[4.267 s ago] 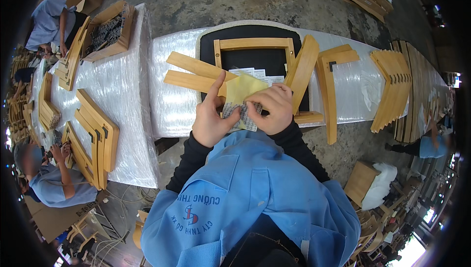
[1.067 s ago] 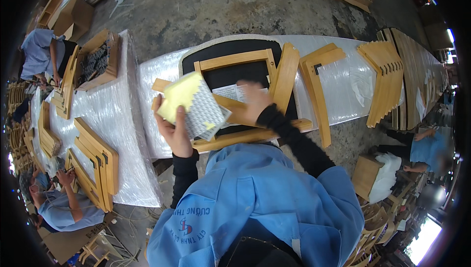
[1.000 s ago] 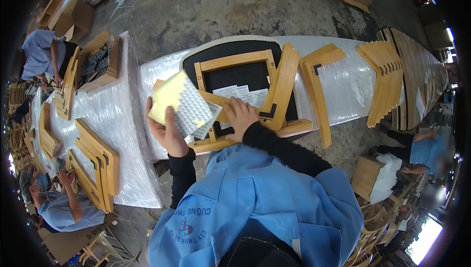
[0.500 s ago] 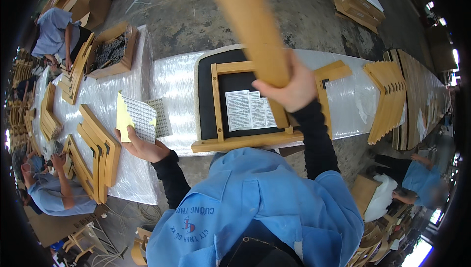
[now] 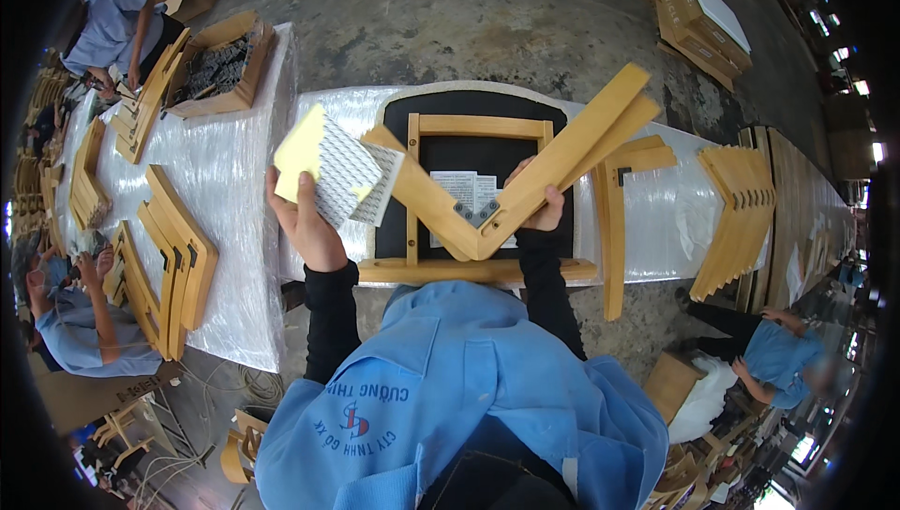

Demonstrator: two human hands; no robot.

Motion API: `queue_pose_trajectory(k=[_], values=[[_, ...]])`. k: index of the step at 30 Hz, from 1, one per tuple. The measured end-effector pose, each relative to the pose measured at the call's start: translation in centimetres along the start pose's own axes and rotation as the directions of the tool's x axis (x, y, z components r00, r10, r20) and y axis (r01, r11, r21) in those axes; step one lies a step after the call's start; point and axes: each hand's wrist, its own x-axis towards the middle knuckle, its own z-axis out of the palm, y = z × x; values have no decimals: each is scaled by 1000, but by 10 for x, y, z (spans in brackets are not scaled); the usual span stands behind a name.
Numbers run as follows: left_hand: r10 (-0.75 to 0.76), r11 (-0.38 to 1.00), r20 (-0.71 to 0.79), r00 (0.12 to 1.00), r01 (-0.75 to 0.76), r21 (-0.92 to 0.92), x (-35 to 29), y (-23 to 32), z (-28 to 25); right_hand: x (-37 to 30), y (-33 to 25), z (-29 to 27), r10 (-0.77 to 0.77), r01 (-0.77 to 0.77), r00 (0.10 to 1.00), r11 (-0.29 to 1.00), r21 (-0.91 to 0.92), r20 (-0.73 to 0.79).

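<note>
My left hand [image 5: 311, 227] is closed on a few sheets of small printed labels [image 5: 342, 172] with a bare yellow backing strip, thumb on the front. My right hand [image 5: 544, 210] grips the right arm of a V-shaped wooden leg frame [image 5: 562, 144], its fingers partly hidden behind the wood. Dark metal brackets [image 5: 486, 215] sit near the corner of the V. Below it lies a black-bottomed seat [image 5: 389, 219] with a wooden frame [image 5: 487, 126] on it. White printed papers [image 5: 450, 182] rest inside that frame, partly covered by the V.
Angled wooden frames stand in a row [image 5: 736, 196] on the right, with another leg frame [image 5: 611, 229] nearer the seat. More frames [image 5: 183, 266] lie left on the plastic-wrapped surface [image 5: 246, 276], below a cardboard box of dark parts [image 5: 220, 65]. Several people work nearby.
My right hand has lowered the raised leg frame and turned it into a V above the seat. My left hand has brought the label sheets up and rightward, next to the V's left arm.
</note>
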Motion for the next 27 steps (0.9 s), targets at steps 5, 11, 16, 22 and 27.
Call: queue_pose_trajectory(k=[5, 11, 16, 22, 27], values=[[-181, 983, 217, 959, 170, 68, -8, -23, -4, -9, 27, -51, 147, -140, 988, 981, 138, -41], [-291, 956, 534, 794, 268, 122, -15, -38, -2, -23, 20, -51, 265, -249, 937, 964, 98, -226], [-376, 910, 693, 615, 387, 150, -25, -33, 4, -59, 9, -53, -452, -55, 808, 582, -811, -379], [-397, 880, 840, 371, 414, 233, -44, -23, 20, -69, -47, 61, 214, -87, 975, 608, -789, 57], [-506, 861, 735, 451, 311, 402, -31, -31, 6, -56, -52, 42, -149, 110, 989, 689, -717, 9]])
